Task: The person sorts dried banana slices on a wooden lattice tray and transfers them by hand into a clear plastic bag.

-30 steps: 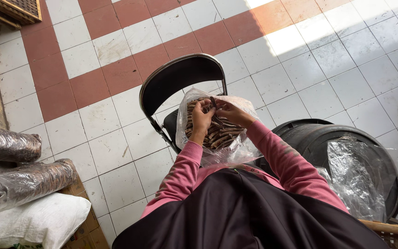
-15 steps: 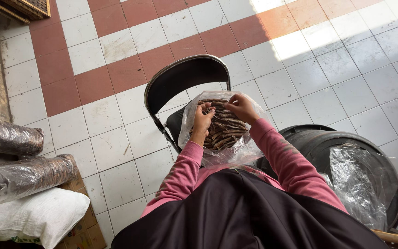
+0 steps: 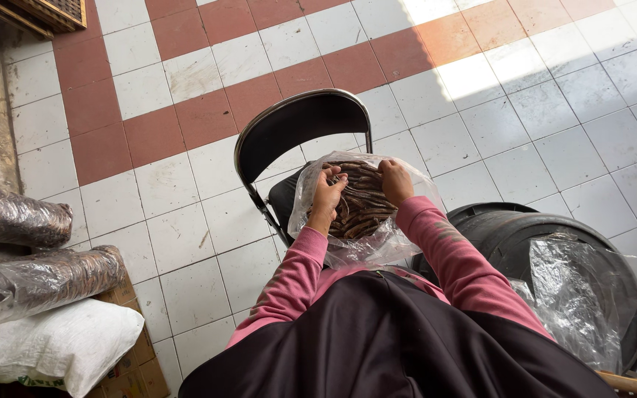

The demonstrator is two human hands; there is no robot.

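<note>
Clear plastic bag resting on the seat of the black folding chair, mouth opened upward toward the camera. Film thin, crinkled, glossy, partly collapsed at the near edge. Contents: a dense bundle of thin dark-brown sticks, slender and slightly curved, packed side by side. Long axis of most sticks running roughly left to right across the chair seat, a few lying at a slant; ends pointing toward the bag's side walls.

Left hand at the left rim of the bag, in front of the chair back, fingers curled and pressed into the bundle; whether closed on sticks or on film, cannot tell. Right hand at the far right rim of the bag, fingers bent over the bundle's upper edge, gripping film and stick ends together. Pink sleeves reaching from both hands back to the dark apron below the chair.

Right of the chair: black drum with loose clear plastic sheet draped over it. Well left of the chair: two filled wrapped rolls stacked over a white sack. Beneath the chair: white and red tiled floor.
</note>
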